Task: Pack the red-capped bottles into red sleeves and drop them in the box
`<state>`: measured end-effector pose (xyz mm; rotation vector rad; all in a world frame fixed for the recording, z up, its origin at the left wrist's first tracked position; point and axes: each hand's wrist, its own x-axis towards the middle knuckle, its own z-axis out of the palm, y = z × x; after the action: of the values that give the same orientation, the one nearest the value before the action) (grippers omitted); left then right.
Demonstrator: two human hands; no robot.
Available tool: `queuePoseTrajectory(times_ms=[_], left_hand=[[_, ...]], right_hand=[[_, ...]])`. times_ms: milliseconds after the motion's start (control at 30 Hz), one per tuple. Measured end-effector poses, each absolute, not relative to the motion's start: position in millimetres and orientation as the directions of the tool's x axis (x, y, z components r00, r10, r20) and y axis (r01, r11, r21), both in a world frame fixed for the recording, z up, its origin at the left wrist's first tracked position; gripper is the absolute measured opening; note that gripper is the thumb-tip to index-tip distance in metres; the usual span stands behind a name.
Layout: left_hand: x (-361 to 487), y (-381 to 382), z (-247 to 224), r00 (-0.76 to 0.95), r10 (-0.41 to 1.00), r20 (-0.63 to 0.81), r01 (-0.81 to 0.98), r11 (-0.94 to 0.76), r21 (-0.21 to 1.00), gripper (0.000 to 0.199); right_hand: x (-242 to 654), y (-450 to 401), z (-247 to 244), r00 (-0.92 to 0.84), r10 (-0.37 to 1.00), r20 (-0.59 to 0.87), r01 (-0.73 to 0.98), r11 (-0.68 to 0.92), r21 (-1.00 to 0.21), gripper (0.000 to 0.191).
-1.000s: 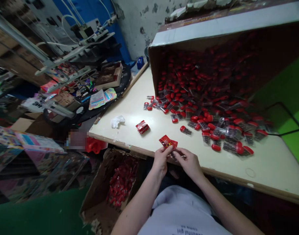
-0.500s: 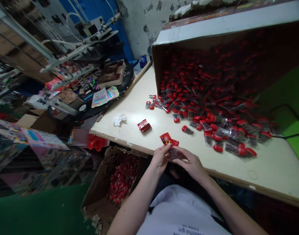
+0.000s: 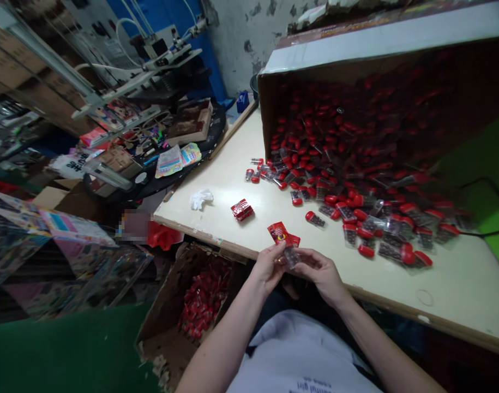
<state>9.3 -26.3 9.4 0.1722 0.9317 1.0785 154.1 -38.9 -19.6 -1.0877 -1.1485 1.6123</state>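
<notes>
At the table's front edge, my left hand point(image 3: 270, 266) is closed, its thumb and fingers pinching a red printed packet point(image 3: 277, 232). A second red piece shows just behind that packet. Between my hands is a small clear container of dark pellets point(image 3: 291, 256), with my right hand point(image 3: 322, 272) curled round its right side. Fingers cover part of the container, so its cap is not visible. Left of my hands lies a small stack of red packets point(image 3: 242, 210). A single red-capped container point(image 3: 315, 219) rests on the table to the right.
A large cardboard box point(image 3: 335, 63) lies on its side, spilling many red-capped containers point(image 3: 349, 234) onto the white table point(image 3: 449, 284). Below the table's edge, another box point(image 3: 157, 308) holds red packets point(image 3: 204, 297). Crumpled tissue point(image 3: 200, 199) lies at left, near a machine point(image 3: 151, 71).
The clear container has tilted more upright between my hands, showing its pellets more plainly. My right hand has shifted slightly. The whole view has moved a little.
</notes>
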Motion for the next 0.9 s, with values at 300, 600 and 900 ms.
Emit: queuePoseTrajectory(times_ms=[300,600,900], left_hand=[[12,-29,7,0.05,0.778,-0.626,-0.649,0.502,0.572,0.032],[4,-28,9,0.123,0.756,-0.643,-0.653,0.549,0.521,0.035],[12,-31,6,0.046,0.771,-0.635,-0.579,0.539,0.612,0.038]], right_hand=[[148,-39,-13,-0.242,0.966,-0.09,0.004,-0.091,-0.996,0.028],[151,-35,-14,-0.289,0.941,-0.177,-0.098,-0.213,-0.972,0.034],[153,-34,-27,-0.188,0.978,-0.092,0.055,-0.084,-0.995,0.034]])
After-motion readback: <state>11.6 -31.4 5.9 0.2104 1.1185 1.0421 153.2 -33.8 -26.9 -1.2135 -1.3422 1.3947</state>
